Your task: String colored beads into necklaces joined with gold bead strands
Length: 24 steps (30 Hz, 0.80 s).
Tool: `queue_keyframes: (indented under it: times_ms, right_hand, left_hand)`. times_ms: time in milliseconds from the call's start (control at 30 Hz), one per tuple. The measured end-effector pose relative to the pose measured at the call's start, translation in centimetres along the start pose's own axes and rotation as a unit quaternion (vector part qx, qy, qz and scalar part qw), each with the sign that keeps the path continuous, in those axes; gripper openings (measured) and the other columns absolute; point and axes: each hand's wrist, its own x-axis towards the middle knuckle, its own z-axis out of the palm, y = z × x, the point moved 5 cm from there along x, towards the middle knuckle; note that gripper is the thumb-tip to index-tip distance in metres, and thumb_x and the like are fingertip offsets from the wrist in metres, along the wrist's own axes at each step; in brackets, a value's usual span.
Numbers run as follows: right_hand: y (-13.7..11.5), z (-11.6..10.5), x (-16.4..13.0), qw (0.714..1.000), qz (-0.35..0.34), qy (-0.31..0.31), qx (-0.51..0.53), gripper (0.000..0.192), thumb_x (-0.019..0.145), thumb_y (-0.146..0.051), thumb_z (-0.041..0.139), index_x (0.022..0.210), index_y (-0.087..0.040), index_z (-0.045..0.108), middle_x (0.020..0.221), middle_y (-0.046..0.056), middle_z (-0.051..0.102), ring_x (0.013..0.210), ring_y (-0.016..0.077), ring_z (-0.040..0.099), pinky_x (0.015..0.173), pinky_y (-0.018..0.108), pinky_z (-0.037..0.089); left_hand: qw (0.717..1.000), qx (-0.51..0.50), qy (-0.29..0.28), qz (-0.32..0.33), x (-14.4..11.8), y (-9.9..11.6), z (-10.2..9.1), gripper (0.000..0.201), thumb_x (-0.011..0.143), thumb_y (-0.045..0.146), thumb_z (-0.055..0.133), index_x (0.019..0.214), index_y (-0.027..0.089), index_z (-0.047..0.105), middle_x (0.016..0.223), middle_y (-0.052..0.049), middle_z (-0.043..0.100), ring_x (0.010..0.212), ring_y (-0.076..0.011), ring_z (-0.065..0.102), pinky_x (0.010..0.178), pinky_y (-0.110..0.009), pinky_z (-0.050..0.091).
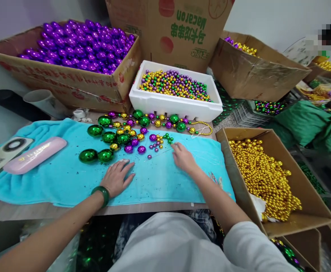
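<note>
both hands lie on the blue towel: left hand flat and empty, pinning it; right hand open, fingertips reaching the small beads at eleven o'clock, holding nothing i can see.

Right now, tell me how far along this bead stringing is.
Done: a strand of green, gold and purple balls lies along the far edge of the turquoise towel. In hand: the right hand touches the towel near small loose beads; the left hand rests flat, empty. Left: the white box of mixed beads remains well filled.
</note>
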Motion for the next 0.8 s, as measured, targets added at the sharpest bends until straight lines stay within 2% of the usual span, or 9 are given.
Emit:
queue_keyframes:
  times_ms: [67, 167, 233, 267, 333, 400, 500, 633, 800]
  right_hand:
    - [3.8, -6.8, -0.3, 0.989, 0.037, 0.143, -0.03, 0.042, 0.083, -0.013, 0.052, 0.124, -0.005, 0.053, 0.122, 0.021, 0.055, 0.114, 0.029, 0.051, 0.096, 0.045, 0.043]
    - [10.2, -18.6, -1.8, 0.896, 0.137, 0.42, -0.046, 0.051, 0.084, -0.025, 0.054, 0.126, 0.004, 0.047, 0.115, 0.026, 0.055, 0.109, 0.0323, 0.053, 0.091, 0.051, 0.04]
    - [12.5, -23.4, -2.8, 0.852, 0.156, 0.497, -0.053, 0.044, 0.085, -0.025, 0.052, 0.12, 0.002, 0.052, 0.109, 0.024, 0.057, 0.101, 0.0301, 0.057, 0.085, 0.048, 0.043]
    - [12.9, -24.1, -2.9, 0.872, 0.149, 0.464, -0.041, 0.037, 0.085, -0.022, 0.052, 0.115, -0.001, 0.056, 0.103, 0.022, 0.061, 0.095, 0.0282, 0.059, 0.083, 0.045, 0.044]
    - [12.1, -22.5, -3.2, 0.934, 0.149, 0.325, 0.002, 0.024, 0.085, -0.019, 0.052, 0.101, -0.008, 0.065, 0.095, 0.019, 0.066, 0.084, 0.0239, 0.061, 0.076, 0.039, 0.047]
    - [9.8, -17.8, -4.3, 0.977, 0.141, 0.156, 0.038, 0.018, 0.085, -0.018, 0.052, 0.092, -0.012, 0.068, 0.091, 0.014, 0.07, 0.076, 0.0202, 0.063, 0.072, 0.033, 0.047]
    - [6.2, -10.5, -7.8, 0.991, 0.113, 0.061, 0.024, 0.013, 0.083, -0.02, 0.057, 0.083, -0.019, 0.069, 0.083, 0.005, 0.073, 0.076, 0.0197, 0.065, 0.07, 0.03, 0.048]
    - [5.2, -4.2, -13.3, 0.993, 0.114, 0.032, -0.001, 0.02, 0.088, -0.021, 0.049, 0.092, -0.021, 0.069, 0.091, 0.004, 0.074, 0.08, 0.02, 0.067, 0.069, 0.029, 0.048]
    - [5.4, -1.5, -19.0, 0.991, 0.03, 0.125, -0.047, 0.023, 0.092, -0.02, 0.043, 0.094, -0.017, 0.067, 0.087, 0.007, 0.072, 0.079, 0.0191, 0.066, 0.074, 0.029, 0.046]
  left_hand:
    - [1.0, 0.003, -0.003, 0.0, 0.0, 0.1, -0.1, 0.047, 0.09, 0.045, 0.042, 0.124, 0.017, 0.058, 0.127, -0.016, 0.055, 0.121, -0.0326, 0.046, 0.098, -0.047, 0.038]
    - [1.0, 0.015, -0.011, -0.006, 0.0, 0.3, -0.3, 0.047, 0.09, 0.045, 0.04, 0.124, 0.016, 0.057, 0.128, -0.016, 0.054, 0.122, -0.033, 0.045, 0.099, -0.048, 0.038]
    - [1.0, 0.025, -0.016, -0.006, 0.0, 0.5, -0.4, 0.048, 0.091, 0.044, 0.039, 0.125, 0.016, 0.057, 0.129, -0.016, 0.054, 0.123, -0.0328, 0.045, 0.099, -0.047, 0.037]
    - [0.999, 0.029, -0.021, -0.004, 0.1, 0.6, -0.4, 0.047, 0.091, 0.044, 0.039, 0.125, 0.016, 0.057, 0.129, -0.016, 0.054, 0.123, -0.0326, 0.045, 0.1, -0.047, 0.037]
    - [0.999, 0.041, -0.031, -0.006, 0.2, 0.7, -0.3, 0.047, 0.091, 0.043, 0.039, 0.126, 0.016, 0.056, 0.13, -0.016, 0.054, 0.123, -0.0326, 0.045, 0.099, -0.047, 0.038]
    - [0.997, 0.057, -0.04, -0.015, 0.3, 0.9, -0.4, 0.047, 0.091, 0.042, 0.039, 0.126, 0.017, 0.056, 0.132, -0.016, 0.054, 0.124, -0.0332, 0.045, 0.098, -0.048, 0.038]
    - [0.996, 0.074, -0.037, -0.019, -0.4, 1.3, -0.7, 0.046, 0.091, 0.043, 0.039, 0.126, 0.018, 0.056, 0.134, -0.015, 0.053, 0.129, -0.0334, 0.042, 0.101, -0.049, 0.036]
    - [0.994, 0.078, -0.03, 0.068, -3.7, 2.5, -1.4, 0.051, 0.09, 0.051, 0.04, 0.129, 0.021, 0.054, 0.138, -0.013, 0.051, 0.134, -0.0308, 0.037, 0.106, -0.047, 0.03]
    - [0.955, 0.068, -0.063, 0.282, -9.1, 5.1, -1.1, 0.073, 0.084, 0.065, 0.042, 0.144, 0.025, 0.034, 0.143, -0.009, 0.047, 0.137, -0.0267, 0.033, 0.113, -0.043, 0.016]
